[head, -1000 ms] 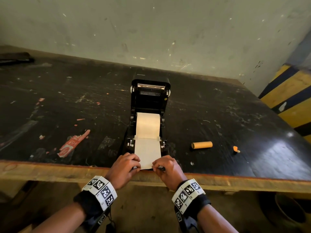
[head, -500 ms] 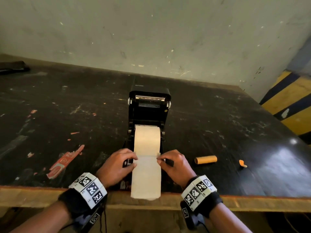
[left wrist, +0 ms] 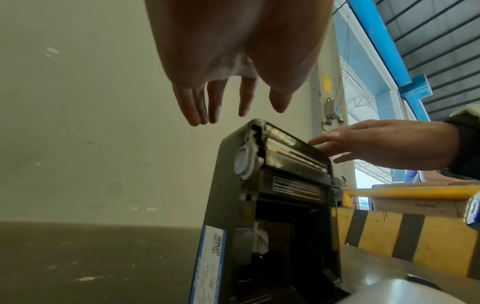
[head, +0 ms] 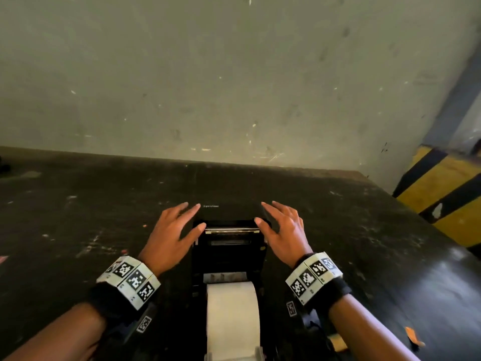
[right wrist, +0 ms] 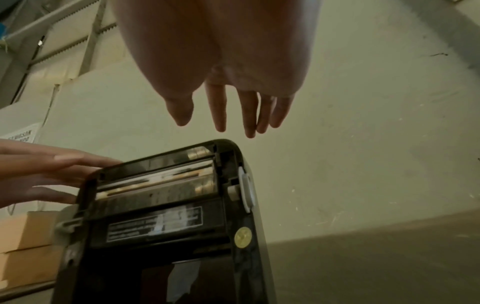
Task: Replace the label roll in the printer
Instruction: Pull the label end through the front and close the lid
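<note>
Hands, left [head: 171, 237] and right [head: 283, 234], spread and empty, flank the raised black plastic printer lid [head: 230, 230] at frame centre, likely to press it shut over the white label roll [head: 233, 311].

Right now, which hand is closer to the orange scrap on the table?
Right. The right hand is at the lid's right corner, with the scrap nearer the person on that same side; the left hand is at the lid's left corner, farther across.

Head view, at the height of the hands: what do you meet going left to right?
Left hand with straight fingers → raised lid of the black label printer → right hand with straight fingers → yellow-and-black striped barrier.
</note>
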